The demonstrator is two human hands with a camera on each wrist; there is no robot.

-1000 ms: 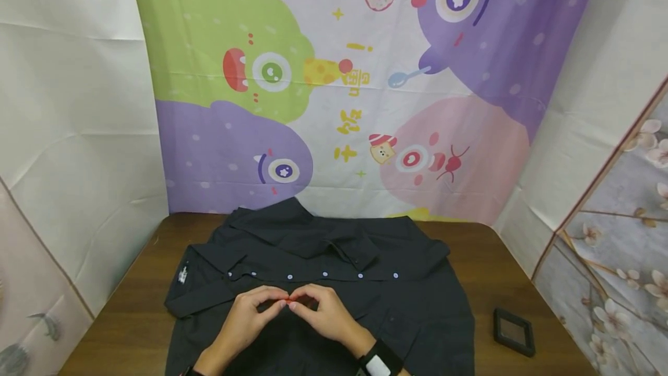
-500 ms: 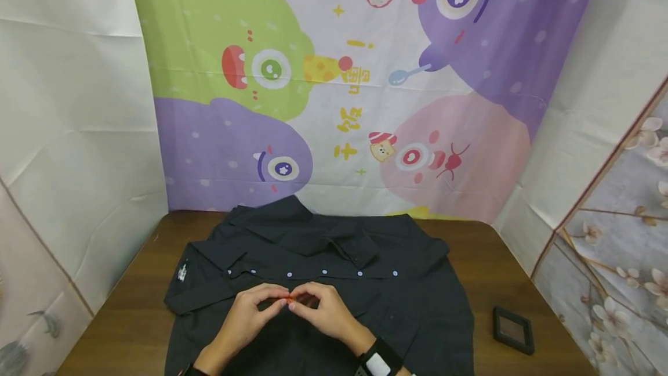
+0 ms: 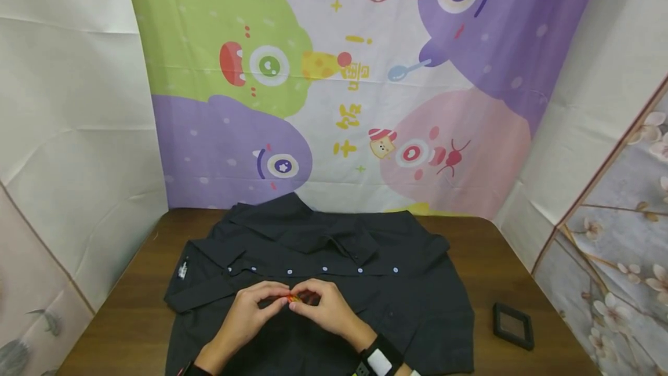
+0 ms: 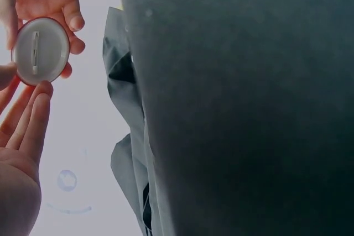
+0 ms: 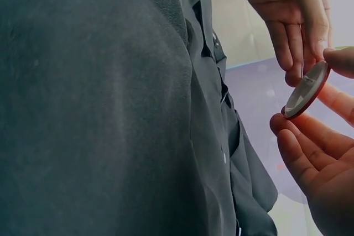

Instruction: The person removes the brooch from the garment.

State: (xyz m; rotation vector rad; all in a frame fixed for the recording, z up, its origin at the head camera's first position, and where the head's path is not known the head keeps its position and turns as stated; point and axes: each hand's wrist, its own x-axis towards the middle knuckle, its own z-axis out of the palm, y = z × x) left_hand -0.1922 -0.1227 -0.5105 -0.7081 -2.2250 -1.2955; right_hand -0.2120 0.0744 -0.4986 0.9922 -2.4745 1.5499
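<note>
At the near edge, a dark band with a white face [image 3: 380, 361] circles the right wrist. Just ahead, the left hand [image 3: 249, 313] and the right hand [image 3: 327, 309] meet, thumbs and fingertips pinching opposite sides of a round pin-back badge [image 4: 51, 53]. The badge hangs above the fabric, clear of it, its red rim and grey back showing in the wrist views. A straight metal pin [image 4: 35, 52] runs across that back; whether its tip is latched cannot be told.

The hold looks like the weak point. Only the thin rim sits between the fingertips, so if one side lets go early or the grip is uneven, the badge could twist or slip and drop. Should the pin spring free with fingers so close behind it, it could well prick one.

Below and beyond spreads a black button-up shirt [image 3: 313, 255], loosely folded, with a row of pale buttons [image 3: 325, 268] across it. Its slack folds could bunch, or a second layer could catch, if the pin were pushed through without the cloth drawn flat. To the right, well apart, a small black frame [image 3: 513, 326] lies on the wooden table [image 3: 125, 306]. Behind hangs a cartoon-monster curtain [image 3: 334, 33].
</note>
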